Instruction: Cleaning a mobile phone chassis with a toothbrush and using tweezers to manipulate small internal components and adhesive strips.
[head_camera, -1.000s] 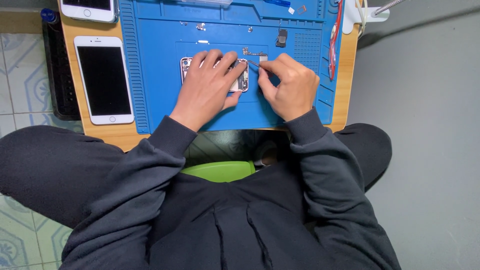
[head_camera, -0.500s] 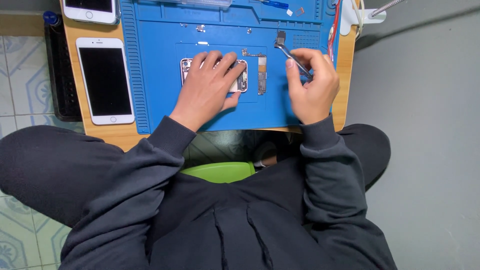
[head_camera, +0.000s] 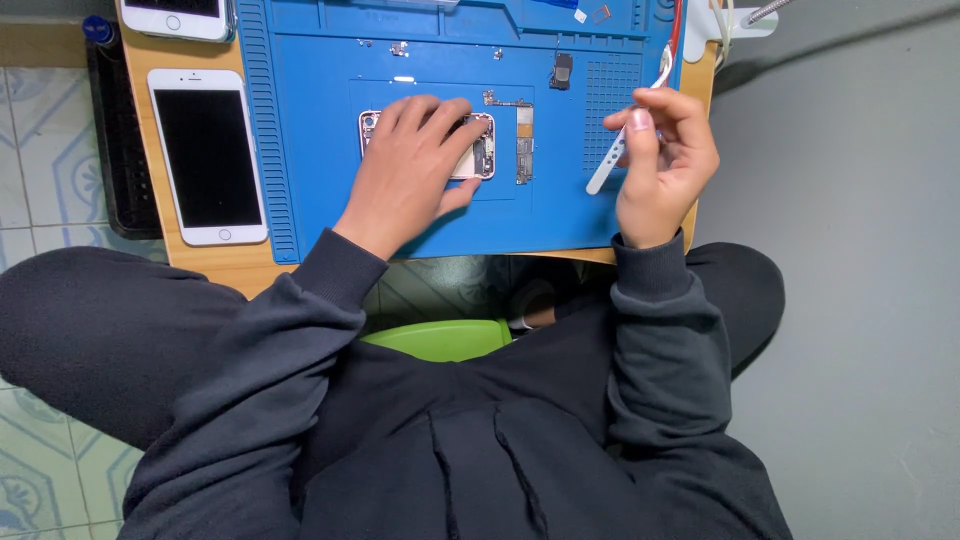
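The person's left hand (head_camera: 415, 165) lay flat over the opened, metal-framed phone body (head_camera: 478, 150) at the middle of the blue silicone repair mat (head_camera: 320, 190), pressing it down, apparently to keep it from sliding. The right hand (head_camera: 665, 165) was lifted off to the mat's right edge, fingers pinched around a slim pale tweezer-like tool (head_camera: 612, 160), tip angled downward. A narrow removed circuit strip (head_camera: 524, 145) rested just beside the phone body. A white phone with a dark screen (head_camera: 207, 155) lay on the wooden table (head_camera: 215, 262) left of the mat. Patterned tile floor (head_camera: 30, 200) showed on the left, plain grey floor (head_camera: 860, 300) on the right.
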